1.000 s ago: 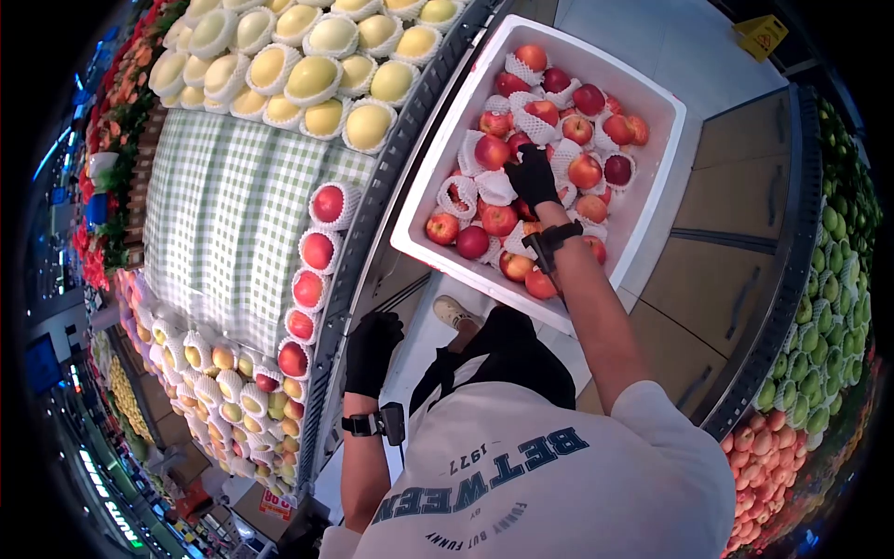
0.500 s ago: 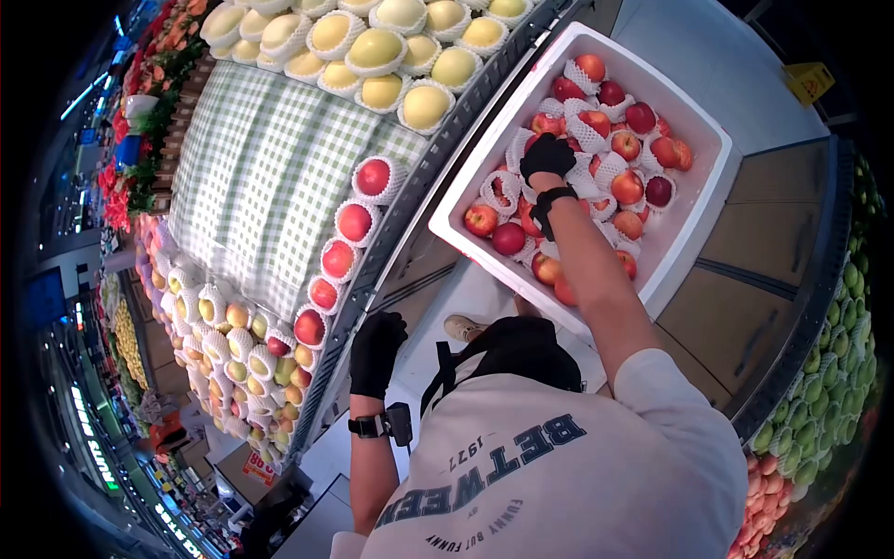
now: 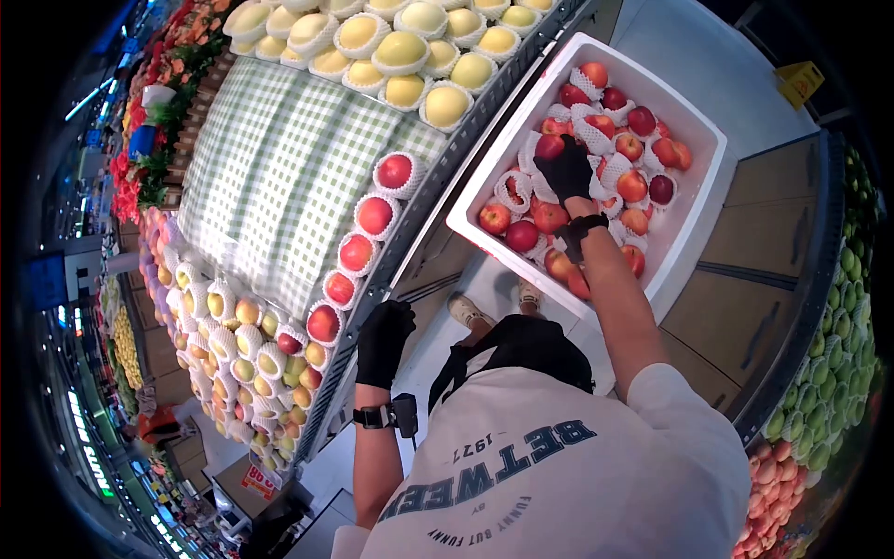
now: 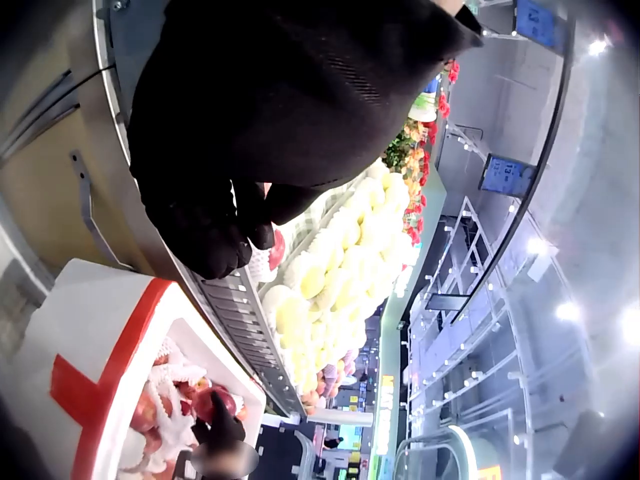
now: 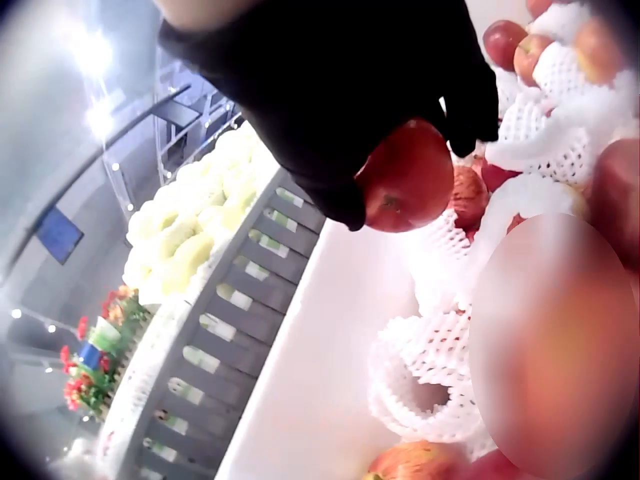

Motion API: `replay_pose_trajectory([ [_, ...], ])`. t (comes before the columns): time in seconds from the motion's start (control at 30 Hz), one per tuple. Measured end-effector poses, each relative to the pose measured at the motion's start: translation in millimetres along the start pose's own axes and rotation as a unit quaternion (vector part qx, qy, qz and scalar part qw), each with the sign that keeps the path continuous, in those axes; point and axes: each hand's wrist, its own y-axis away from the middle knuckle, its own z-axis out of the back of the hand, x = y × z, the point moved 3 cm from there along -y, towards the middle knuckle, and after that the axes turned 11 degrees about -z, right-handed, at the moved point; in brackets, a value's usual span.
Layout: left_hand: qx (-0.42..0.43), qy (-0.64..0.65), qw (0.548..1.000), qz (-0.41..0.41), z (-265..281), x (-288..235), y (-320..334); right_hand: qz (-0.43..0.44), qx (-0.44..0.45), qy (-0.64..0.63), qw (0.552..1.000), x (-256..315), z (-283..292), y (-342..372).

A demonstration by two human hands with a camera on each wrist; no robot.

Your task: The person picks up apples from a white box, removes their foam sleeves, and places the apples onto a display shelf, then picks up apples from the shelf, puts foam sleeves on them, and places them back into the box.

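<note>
My right hand (image 3: 565, 170), in a black glove, grips a red apple (image 3: 549, 147) above the left part of a white foam box (image 3: 466, 214). In the right wrist view the thumb and fingers curl round that apple (image 5: 408, 180), which has no foam net on it. Below it lie more red apples (image 3: 521, 235), some in white foam nets (image 3: 511, 190). My left hand (image 3: 384, 343), also gloved in black, hangs with loosely curled fingers beside the display stand's edge, holding nothing. Nearest to it is a netted red apple (image 3: 323, 323) at the end of a row.
On the stand, a green checked cloth (image 3: 270, 177) lies between yellow netted fruit (image 3: 400, 51) and smaller mixed fruit (image 3: 244, 368). A dark slatted rail (image 3: 480, 112) edges the stand. Brown cabinets (image 3: 745, 242) stand right of the box, and a yellow floor sign (image 3: 798, 84) beyond it.
The right hand has shifted left among the apples and now holds a red one raised over the box. The head view has turned, moving the scene rightward. The left hand stays by the stand.
</note>
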Motion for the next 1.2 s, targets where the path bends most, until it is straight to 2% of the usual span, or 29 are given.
replay_pose_trajectory([
  [0.07, 0.035, -0.008, 0.999, 0.009, -1, 2, -15, 0.063, 0.021, -0.172, 0.983, -18, -1, 4],
  [0.1, 0.067, 0.011, 0.998, -0.001, -4, 3, -22, 0.058, 0.053, -0.226, 0.971, -20, 9, 14],
  [0.2, 0.111, -0.047, 0.993, -0.016, -34, -4, -40, 0.094, 0.107, -0.318, 0.937, -8, 53, 59],
  [0.27, 0.180, -0.065, 0.981, -0.013, -74, -19, -45, 0.119, 0.133, -0.310, 0.934, -7, 66, 78],
  [0.33, 0.236, -0.098, 0.967, -0.022, -104, -21, -50, 0.110, 0.205, -0.409, 0.883, 1, 85, 103],
  [0.43, 0.261, -0.142, 0.954, -0.050, -155, -25, -42, 0.096, 0.244, -0.417, 0.870, 23, 114, 131],
  [0.47, 0.289, -0.152, 0.942, -0.073, -166, -23, -42, 0.105, 0.230, -0.400, 0.881, 29, 121, 138],
  [0.53, 0.291, -0.197, 0.928, -0.127, -189, -18, -39, 0.121, 0.201, -0.363, 0.902, 39, 130, 151],
  [0.63, 0.282, -0.270, 0.906, -0.161, -213, -11, -34, 0.166, 0.125, -0.333, 0.920, 45, 130, 163],
  [0.73, 0.261, -0.353, 0.842, -0.314, -217, 2, -43, 0.185, 0.082, -0.305, 0.931, 52, 132, 172],
  [0.83, 0.234, -0.336, 0.906, -0.111, -219, -5, -37, 0.202, 0.065, -0.288, 0.934, 57, 155, 182],
  [0.87, 0.286, -0.293, 0.902, -0.137, -210, 1, -47, 0.209, 0.060, -0.285, 0.933, 60, 164, 183],
  [0.9, 0.337, -0.249, 0.893, -0.163, -195, 14, -65, 0.183, 0.104, -0.320, 0.924, 59, 172, 178],
  [0.97, 0.393, -0.317, 0.818, -0.275, -193, 17, -66, 0.125, 0.194, -0.384, 0.894, 49, 183, 172],
  [1.0, 0.391, -0.424, 0.736, -0.355, -203, 9, -55, 0.111, 0.206, -0.399, 0.887, 43, 183, 170],
  [1.07, 0.368, -0.535, 0.615, -0.447, -221, -1, -39, 0.087, 0.225, -0.429, 0.871, 32, 183, 158],
  [1.1, 0.355, -0.551, 0.594, -0.467, -229, -3, -34, 0.085, 0.271, -0.462, 0.840, 27, 177, 154],
  [1.13, 0.341, -0.566, 0.573, -0.485, -233, -3, -32, 0.080, 0.291, -0.466, 0.832, 21, 172, 152],
  [1.2, 0.405, -0.457, 0.664, -0.433, -235, 7, -39, 0.067, 0.334, -0.472, 0.813, 15, 166, 152],
])
